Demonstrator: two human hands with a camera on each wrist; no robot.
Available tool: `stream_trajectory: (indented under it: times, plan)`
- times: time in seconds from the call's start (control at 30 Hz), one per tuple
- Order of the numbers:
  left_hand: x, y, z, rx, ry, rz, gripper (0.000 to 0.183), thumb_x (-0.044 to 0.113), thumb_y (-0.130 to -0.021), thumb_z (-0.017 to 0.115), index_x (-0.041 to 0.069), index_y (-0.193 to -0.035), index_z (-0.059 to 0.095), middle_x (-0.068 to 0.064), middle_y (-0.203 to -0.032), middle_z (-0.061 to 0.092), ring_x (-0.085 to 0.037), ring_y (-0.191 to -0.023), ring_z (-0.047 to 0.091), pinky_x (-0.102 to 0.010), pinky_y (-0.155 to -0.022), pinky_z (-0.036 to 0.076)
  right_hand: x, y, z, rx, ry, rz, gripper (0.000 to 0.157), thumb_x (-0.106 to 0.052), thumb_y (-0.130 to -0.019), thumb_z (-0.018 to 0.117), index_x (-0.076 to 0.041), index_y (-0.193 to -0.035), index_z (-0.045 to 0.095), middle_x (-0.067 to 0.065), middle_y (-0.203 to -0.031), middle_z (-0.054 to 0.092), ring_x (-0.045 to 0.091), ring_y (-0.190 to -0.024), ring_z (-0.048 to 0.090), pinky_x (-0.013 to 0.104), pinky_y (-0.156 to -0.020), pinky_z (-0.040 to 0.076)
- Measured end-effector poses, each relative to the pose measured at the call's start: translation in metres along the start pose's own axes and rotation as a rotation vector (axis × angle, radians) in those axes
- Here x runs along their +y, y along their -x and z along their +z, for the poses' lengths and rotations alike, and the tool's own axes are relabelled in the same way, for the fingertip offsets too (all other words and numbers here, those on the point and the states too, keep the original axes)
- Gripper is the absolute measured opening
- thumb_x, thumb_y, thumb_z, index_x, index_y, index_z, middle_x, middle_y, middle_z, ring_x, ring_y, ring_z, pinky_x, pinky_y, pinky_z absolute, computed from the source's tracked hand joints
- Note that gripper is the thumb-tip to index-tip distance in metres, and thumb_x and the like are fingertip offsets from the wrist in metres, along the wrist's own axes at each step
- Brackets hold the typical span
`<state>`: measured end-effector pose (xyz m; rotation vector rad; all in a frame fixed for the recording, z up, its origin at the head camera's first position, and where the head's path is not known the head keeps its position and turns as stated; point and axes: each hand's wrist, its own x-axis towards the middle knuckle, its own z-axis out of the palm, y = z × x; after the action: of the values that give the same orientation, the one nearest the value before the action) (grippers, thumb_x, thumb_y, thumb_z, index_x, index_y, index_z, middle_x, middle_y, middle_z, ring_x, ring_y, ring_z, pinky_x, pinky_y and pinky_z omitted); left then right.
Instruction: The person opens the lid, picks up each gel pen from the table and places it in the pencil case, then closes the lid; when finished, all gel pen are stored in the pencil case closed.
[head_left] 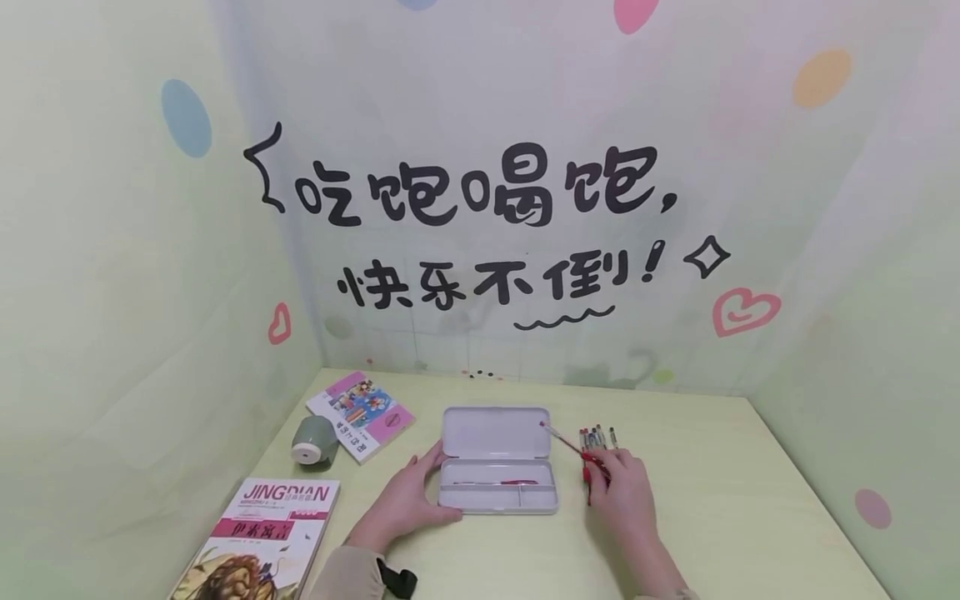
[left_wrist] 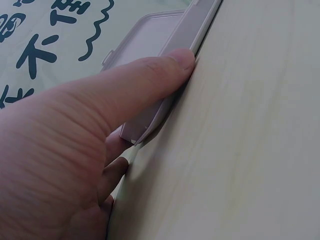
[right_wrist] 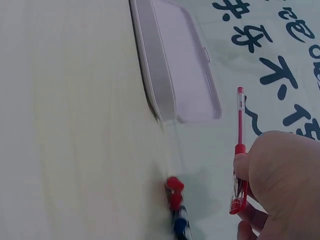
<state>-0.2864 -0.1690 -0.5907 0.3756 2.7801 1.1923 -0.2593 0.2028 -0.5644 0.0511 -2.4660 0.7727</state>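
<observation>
Pencil case [head_left: 498, 433] pale, lid open, lower centre of the head frame, on the light wood-look table [head_left: 712, 492]. Base has compartments; one red pen [head_left: 517, 482] lying lengthwise in the back one, front one with a divider toward its right end

Left hand [head_left: 408, 502] grasping the case at its left end, lower centre-left of frame: thumb along the front wall, other fingers round the side, clear in left wrist view too

Right hand [head_left: 626, 492] grasping a clear pen with red parts [right_wrist: 240, 125], lower right of centre; pinched between thumb and fingers. Tip slants up-left in head view, overlapping the lid's right edge; right wrist view has it apart from the case

Pile of pens [head_left: 597, 437] on table just right of the case, partly hidden by right hand; red and blue ends in right wrist view, blurred

Left of frame: pink-and-white booklet [head_left: 360, 415], grey-green rounded object [head_left: 315, 442] with pale front just beside it, bigger book [head_left: 258, 537] with a lion cover at lower left, cut by the frame edge. Beige sleeve [head_left: 348, 573] bottom, black strap [head_left: 397, 578] beside it. Wall [head_left: 480, 100] behind has black lettering, coloured spots
</observation>
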Motion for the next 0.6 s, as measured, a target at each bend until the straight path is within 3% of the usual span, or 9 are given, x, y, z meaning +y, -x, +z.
stream_trajectory:
  times: [0.13,0.23,0.4,0.6]
  plan:
    - [0.001,-0.001,-0.001,-0.001,0.002,-0.006,0.139,0.056,-0.067,0.102,0.015,-0.176,0.027,0.005,-0.169,0.055,-0.06,-0.163,0.027,-0.08,-0.132,0.024,-0.017,-0.001,0.02,0.01,0.007,-0.116,0.018,-0.003,-0.093,0.082,-0.011,-0.11,0.084,0.009,-0.103,0.074,0.029,-0.096,0.065,0.048,-0.083,0.057]
    - [0.002,0.0,-0.001,0.001,0.009,-0.009,0.139,0.056,-0.066,0.102,0.016,-0.176,0.027,0.005,-0.169,0.055,-0.06,-0.164,0.027,-0.079,-0.132,0.024,-0.03,-0.003,0.035,-0.037,0.031,-0.154,0.017,-0.007,-0.093,0.083,-0.015,-0.108,0.085,0.005,-0.102,0.074,0.027,-0.098,0.064,0.048,-0.087,0.057]
    - [0.0,-0.001,-0.001,0.003,0.01,-0.007,0.139,0.055,-0.066,0.102,0.016,-0.176,0.027,0.005,-0.169,0.056,-0.06,-0.163,0.027,-0.08,-0.131,0.024,-0.05,-0.005,0.05,-0.162,0.044,-0.138,0.013,-0.013,-0.096,0.082,-0.02,-0.107,0.085,0.0,-0.105,0.075,0.022,-0.098,0.062,0.043,-0.086,0.058]
    - [-0.002,-0.002,0.0,-0.003,0.007,-0.009,0.139,0.056,-0.066,0.102,0.016,-0.176,0.027,0.002,-0.17,0.055,-0.059,-0.164,0.028,-0.078,-0.132,0.025,-0.067,-0.006,0.062,-0.248,0.062,-0.176,0.011,-0.012,-0.096,0.082,-0.022,-0.1,0.085,-0.004,-0.099,0.07,0.016,-0.093,0.058,0.038,-0.083,0.057]
